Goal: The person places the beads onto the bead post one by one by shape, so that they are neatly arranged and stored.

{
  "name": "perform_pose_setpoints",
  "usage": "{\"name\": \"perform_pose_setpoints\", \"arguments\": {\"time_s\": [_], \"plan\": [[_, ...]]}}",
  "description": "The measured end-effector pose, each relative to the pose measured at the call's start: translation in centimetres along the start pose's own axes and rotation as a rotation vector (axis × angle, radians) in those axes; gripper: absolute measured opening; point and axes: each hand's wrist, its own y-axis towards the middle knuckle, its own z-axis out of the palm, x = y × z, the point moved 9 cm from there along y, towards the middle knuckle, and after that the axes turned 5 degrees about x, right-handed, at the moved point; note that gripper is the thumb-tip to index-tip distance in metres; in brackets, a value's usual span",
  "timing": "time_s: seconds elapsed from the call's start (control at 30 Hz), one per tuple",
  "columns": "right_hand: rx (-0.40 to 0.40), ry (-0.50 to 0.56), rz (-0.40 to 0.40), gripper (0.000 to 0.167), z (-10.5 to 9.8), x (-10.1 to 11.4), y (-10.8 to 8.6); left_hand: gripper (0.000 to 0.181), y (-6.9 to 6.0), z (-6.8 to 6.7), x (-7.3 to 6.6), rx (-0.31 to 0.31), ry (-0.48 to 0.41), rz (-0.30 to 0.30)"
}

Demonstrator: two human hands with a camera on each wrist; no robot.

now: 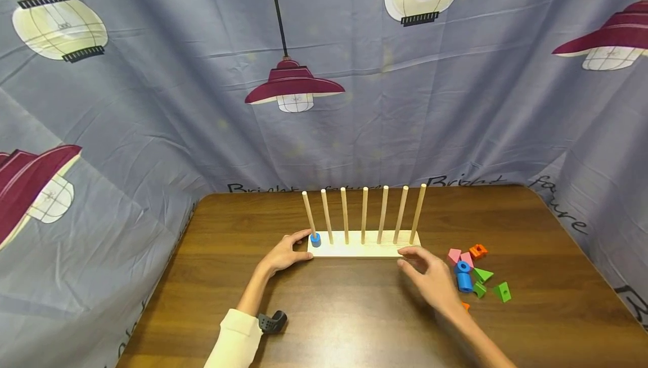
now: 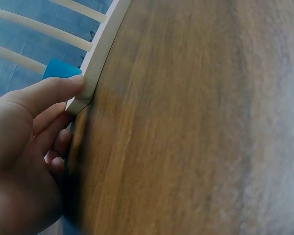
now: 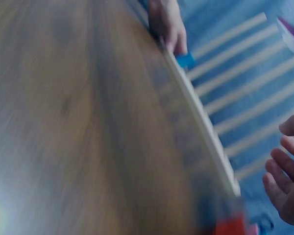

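Note:
A pale wooden board (image 1: 354, 251) with several upright pegs stands on the table, a blue piece (image 1: 316, 240) low on its leftmost peg. My left hand (image 1: 282, 254) grips the board's left end; in the left wrist view the thumb of that hand (image 2: 24, 142) lies on the board's edge (image 2: 100, 54) beside the blue piece (image 2: 61, 69). Near the board's right end is my right hand (image 1: 432, 281), fingers loosely bent and holding nothing. The right wrist view shows this hand (image 3: 289, 178) apart from the board (image 3: 201, 115), blurred there.
Right of my right hand lie loose pieces on the brown table (image 1: 344, 312): pink (image 1: 454, 255), orange (image 1: 478, 251), blue (image 1: 464, 282) and green (image 1: 503, 291). Another orange piece is partly hidden by my right forearm. A patterned curtain (image 1: 354, 143) hangs behind the table.

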Motion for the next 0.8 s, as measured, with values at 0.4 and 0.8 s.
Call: {"name": "perform_pose_setpoints", "arguments": {"time_s": [0.4,0.8], "plan": [[-0.249,-0.322,0.169,0.031,-10.5,-6.0,-4.5,0.069,-0.6,0.0,-0.1,-0.011,-0.018,0.003],[-0.175,-0.367,0.231,0.037,-10.0,-7.9,-3.8,0.069,-0.4,0.1,0.0,-0.004,-0.018,0.003]]}}
